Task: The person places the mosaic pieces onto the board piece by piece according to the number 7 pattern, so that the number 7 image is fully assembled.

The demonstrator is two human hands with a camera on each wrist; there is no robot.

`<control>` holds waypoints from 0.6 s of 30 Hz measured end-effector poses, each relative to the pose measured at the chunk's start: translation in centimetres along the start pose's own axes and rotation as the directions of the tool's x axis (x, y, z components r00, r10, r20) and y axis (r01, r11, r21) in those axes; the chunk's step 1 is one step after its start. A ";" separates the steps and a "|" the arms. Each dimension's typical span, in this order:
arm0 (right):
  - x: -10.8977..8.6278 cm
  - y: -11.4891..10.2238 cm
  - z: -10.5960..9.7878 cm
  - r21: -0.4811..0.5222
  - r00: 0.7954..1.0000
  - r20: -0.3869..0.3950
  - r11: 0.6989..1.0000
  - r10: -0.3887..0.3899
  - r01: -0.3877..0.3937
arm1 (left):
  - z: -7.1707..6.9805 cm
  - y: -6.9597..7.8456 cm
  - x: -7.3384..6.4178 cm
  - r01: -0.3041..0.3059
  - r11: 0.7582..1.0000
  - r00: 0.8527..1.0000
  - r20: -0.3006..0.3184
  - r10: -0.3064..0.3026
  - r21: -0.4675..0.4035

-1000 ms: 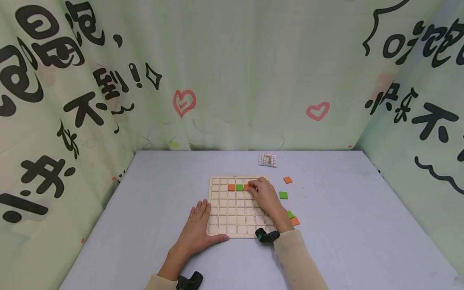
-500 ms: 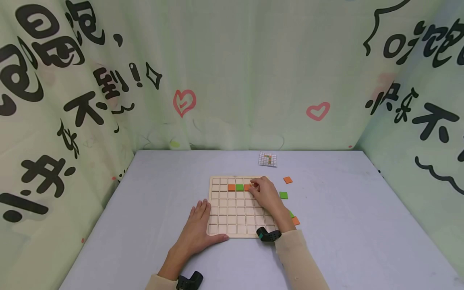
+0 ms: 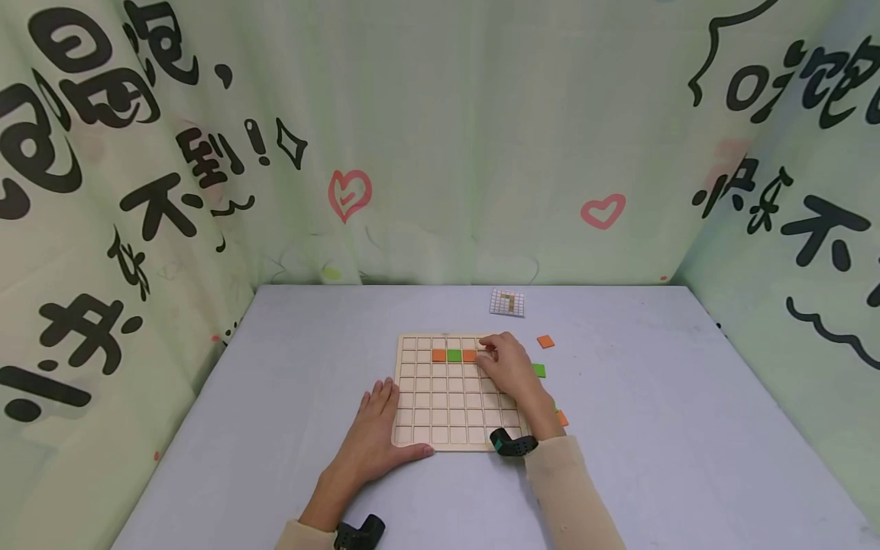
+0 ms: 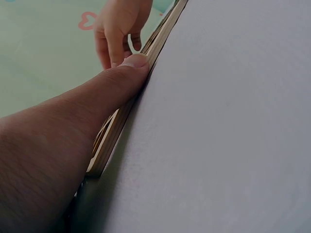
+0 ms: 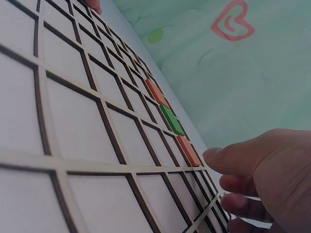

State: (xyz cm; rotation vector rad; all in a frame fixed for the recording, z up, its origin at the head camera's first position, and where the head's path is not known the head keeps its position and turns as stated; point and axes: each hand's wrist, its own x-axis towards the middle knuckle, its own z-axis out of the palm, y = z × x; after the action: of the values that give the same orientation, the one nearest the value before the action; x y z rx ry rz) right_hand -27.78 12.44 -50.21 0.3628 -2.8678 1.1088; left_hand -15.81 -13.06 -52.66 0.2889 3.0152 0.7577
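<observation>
- Right hand [image 3: 509,368] has been drawn slightly rightward off the right orange tile [image 3: 470,356]; fingers apart, nothing held.
- Tile, below frame centre, is seemingly seated in the board [image 3: 442,435].
- Board's lower-left edges are touched by the straight-fingered left hand [image 3: 372,434].

At lower centre, matt wooden grid board [image 3: 457,400] with smooth, matt tiles [image 3: 454,356]; creased cloth curtain [image 3: 426,114] across the top; matt tabletop [image 3: 289,367] below
</observation>
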 end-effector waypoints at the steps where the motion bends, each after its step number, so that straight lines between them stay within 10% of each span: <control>1: 0.0 0.1 -0.1 0.003 1.000 0.001 1.000 0.005 -0.005 | 0.0 0.0 0.0 0.000 1.000 1.000 0.000 0.000 -0.001; 18: -0.2 1.1 -2.2 -0.023 0.998 0.012 0.998 0.055 -0.054 | 0.1 -0.1 -0.1 0.000 1.000 1.000 -0.004 0.000 -0.015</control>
State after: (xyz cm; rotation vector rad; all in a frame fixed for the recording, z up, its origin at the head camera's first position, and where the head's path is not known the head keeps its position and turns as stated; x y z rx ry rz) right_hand -27.88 14.73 -49.34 0.2932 -2.9151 1.0850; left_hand -15.76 -13.16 -52.82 0.2881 3.0116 0.7809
